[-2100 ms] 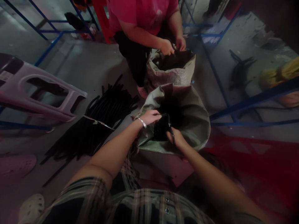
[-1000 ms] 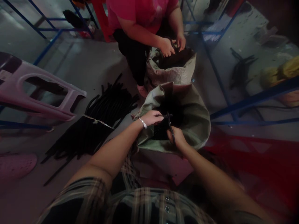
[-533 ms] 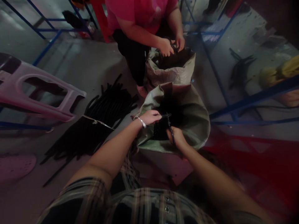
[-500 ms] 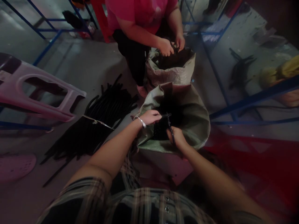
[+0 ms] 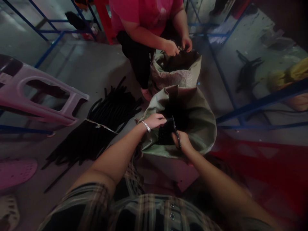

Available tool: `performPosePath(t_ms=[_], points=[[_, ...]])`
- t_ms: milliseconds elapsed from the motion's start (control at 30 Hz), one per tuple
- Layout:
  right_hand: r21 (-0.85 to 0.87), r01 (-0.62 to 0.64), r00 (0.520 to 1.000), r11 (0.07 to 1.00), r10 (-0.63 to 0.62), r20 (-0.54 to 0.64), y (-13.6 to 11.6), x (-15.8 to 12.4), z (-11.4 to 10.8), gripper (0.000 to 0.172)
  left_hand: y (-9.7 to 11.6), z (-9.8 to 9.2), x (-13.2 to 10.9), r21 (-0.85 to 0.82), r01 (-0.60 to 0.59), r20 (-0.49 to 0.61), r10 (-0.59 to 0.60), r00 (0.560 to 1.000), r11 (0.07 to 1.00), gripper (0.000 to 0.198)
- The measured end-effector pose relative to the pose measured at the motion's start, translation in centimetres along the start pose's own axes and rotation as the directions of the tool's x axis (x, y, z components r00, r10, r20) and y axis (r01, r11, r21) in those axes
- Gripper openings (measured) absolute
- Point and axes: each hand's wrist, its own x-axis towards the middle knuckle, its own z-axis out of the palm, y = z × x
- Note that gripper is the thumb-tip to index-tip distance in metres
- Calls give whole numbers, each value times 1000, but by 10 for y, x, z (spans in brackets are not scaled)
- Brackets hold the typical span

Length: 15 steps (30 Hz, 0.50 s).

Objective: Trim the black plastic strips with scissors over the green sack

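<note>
In the head-worn view, the main risk appears to be at the fingertips: the left hand (image 5: 156, 121) pinches a short dark piece (image 5: 169, 121) just beside the scissors (image 5: 175, 128), so a slip of that piece, or a slight drift of the blades, could nick the fingers. Poor light adds to this, since black on black hides the exact edge, and whether the blades touch the piece cannot be told. The soft rim of the open sack (image 5: 204, 109) could also sag under the hands and bump a wrist. The piece sticks out from the left hand's fingertips, toward the right hand (image 5: 182, 140), which grips the scissors by their handles, blades pointing away from the wearer. Both hands are over the sack's mouth. To the left of the left hand, a tied bundle of black tubes (image 5: 108, 118) lies on the floor (image 5: 79, 64); beyond both hands, a co-worker (image 5: 149, 16) bends over a second sack (image 5: 178, 77).
</note>
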Motion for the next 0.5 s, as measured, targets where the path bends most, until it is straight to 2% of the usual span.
performPosePath(t_ms=[200,300,500], points=[[-67,-14,994,998,21,103,7,4,6,19,-1,1,1,-33,-16,-52,14,999,999,18],[-127,33,990,991,-16,137,7,2,8,17,0,2,2,-61,-21,-63,17,998,998,17],[-210,53,984,976,-16,176,2,-1,5,19,-3,9,5,-75,-29,-5,29,1000,997,17]])
